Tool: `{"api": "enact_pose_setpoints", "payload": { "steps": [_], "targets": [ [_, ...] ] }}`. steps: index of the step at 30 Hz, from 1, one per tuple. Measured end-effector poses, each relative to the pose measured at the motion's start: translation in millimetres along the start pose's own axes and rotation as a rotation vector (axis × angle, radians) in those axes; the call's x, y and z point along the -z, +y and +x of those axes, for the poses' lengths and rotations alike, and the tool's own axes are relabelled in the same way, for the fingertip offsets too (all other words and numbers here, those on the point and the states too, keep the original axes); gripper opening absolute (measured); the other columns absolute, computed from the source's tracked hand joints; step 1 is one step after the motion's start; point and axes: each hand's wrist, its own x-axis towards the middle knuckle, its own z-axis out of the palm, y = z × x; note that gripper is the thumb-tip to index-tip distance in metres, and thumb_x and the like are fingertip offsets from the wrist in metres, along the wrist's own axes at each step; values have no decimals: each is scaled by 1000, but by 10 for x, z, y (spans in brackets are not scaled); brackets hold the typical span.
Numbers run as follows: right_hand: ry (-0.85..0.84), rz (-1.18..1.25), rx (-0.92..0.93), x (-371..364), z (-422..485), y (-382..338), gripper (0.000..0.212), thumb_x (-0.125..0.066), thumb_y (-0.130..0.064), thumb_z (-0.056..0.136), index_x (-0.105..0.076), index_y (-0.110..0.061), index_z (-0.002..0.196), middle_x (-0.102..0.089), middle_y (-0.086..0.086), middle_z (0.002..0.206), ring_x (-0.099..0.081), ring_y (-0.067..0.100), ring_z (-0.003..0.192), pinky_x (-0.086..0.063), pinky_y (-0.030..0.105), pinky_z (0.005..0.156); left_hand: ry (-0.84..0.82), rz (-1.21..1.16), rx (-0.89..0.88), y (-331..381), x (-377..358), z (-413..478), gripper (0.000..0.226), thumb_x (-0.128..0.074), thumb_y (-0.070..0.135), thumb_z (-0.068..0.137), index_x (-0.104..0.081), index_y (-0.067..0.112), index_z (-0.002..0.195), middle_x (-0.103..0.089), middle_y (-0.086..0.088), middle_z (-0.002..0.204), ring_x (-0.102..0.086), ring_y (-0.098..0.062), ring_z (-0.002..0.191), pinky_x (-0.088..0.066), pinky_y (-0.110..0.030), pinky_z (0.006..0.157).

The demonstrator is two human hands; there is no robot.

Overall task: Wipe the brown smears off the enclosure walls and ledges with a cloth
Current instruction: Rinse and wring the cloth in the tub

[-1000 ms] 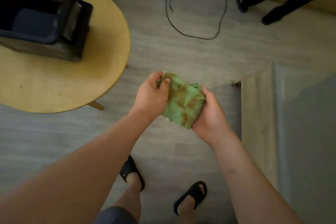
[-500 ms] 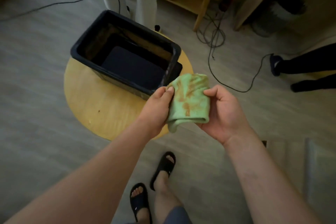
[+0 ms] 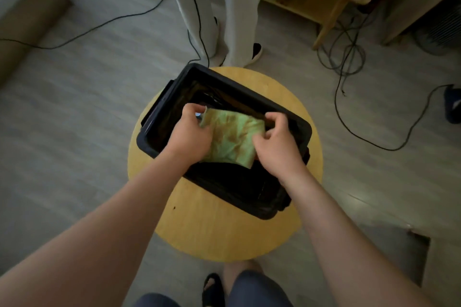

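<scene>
The left hand [image 3: 189, 132] pinches the cloth's [image 3: 232, 137] far corner and the right hand [image 3: 277, 142] pinches its right edge. Half a second ago the cloth was folded beside the enclosure [image 3: 156, 117]. Now it is stretched over the opening. The interior is too dark to make out smears.

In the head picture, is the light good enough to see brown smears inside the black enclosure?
Head view: dim and soft; the enclosure interior is almost black, so smears there hardly show; stains on the green cloth show clearly; a small glare on the floor.
</scene>
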Motion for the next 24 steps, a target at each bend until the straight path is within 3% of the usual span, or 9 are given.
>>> {"api": "enact_pose_setpoints", "payload": {
  "steps": [3, 5, 8, 10, 13, 16, 19, 21, 24],
  "targets": [
    [-136, -244, -76, -160, 273, 53, 52, -55, -18, 102, -31, -39, 143, -65, 4, 81, -59, 19, 57, -45, 31, 43, -40, 162, 55, -98, -20, 270, 50, -55, 12, 98, -38, 27, 142, -52, -7, 124, -63, -29, 80, -59, -47, 63],
    [-181, -334, -150, -270, 420, 73, 47, -54, -17, 102, -36, -35, 142, -63, 0, 91, -62, 19, 70, -50, 31, 52, -67, 219, 81, -159, -81, 401, 49, -54, 5, 94, -45, 28, 137, -34, -8, 135, -60, -28, 85, -59, -42, 70],
    [-156, -407, -214, -435, 531, 106, 47, -52, -28, 101, -39, -31, 146, -61, 6, 118, -63, 30, 102, -56, 39, 82, -137, 331, 49, -224, -238, 554, 47, -50, 5, 90, -57, 27, 131, -27, -6, 145, -42, -38, 129, -43, -43, 110],
    [-119, -471, -242, -531, 571, 148, 50, -50, -33, 102, -37, -30, 151, -53, 14, 136, -58, 38, 120, -53, 45, 94, -206, 375, 103, -218, -312, 661, 47, -48, 12, 96, -57, 26, 139, -25, -7, 153, -28, -39, 138, -32, -44, 116],
    [-84, -463, -317, -627, 595, 213, 51, -44, -34, 106, -34, -28, 155, -47, 17, 146, -53, 40, 130, -49, 46, 99, -254, 370, 222, -262, -367, 822, 47, -48, 23, 100, -52, 25, 148, -30, -13, 157, -33, -44, 140, -32, -47, 119],
    [-36, -240, -413, -731, 591, 253, 47, -37, -30, 107, -41, -15, 152, -52, 18, 145, -52, 40, 130, -45, 43, 105, -265, 232, 283, -328, -403, 854, 47, -50, 29, 102, -52, 16, 147, -47, -19, 152, -47, -41, 136, -41, -41, 114],
    [-16, 197, -564, -873, 561, 204, 44, -36, -40, 107, -52, -13, 138, -62, 13, 124, -63, 33, 106, -58, 39, 77, -306, -188, 470, -291, -431, 802, 39, -46, 38, 106, -56, 22, 140, -63, -11, 134, -61, -34, 119, -56, -48, 96],
    [-36, 269, -521, -932, 473, 137, 45, -38, -50, 105, -58, -18, 130, -65, 7, 112, -65, 27, 96, -57, 37, 68, -299, -431, 594, -233, -412, 780, 31, -49, 42, 105, -61, 25, 128, -69, -7, 118, -67, -30, 104, -61, -45, 78],
    [-7, 240, -290, -946, 245, 19, 41, -45, -61, 102, -68, -28, 106, -69, -5, 98, -67, 10, 89, -58, 35, 77, -234, -473, 532, -255, -401, 854, 34, -55, 45, 102, -60, 28, 131, -68, -6, 121, -66, -29, 106, -58, -46, 93]
  ]
}}
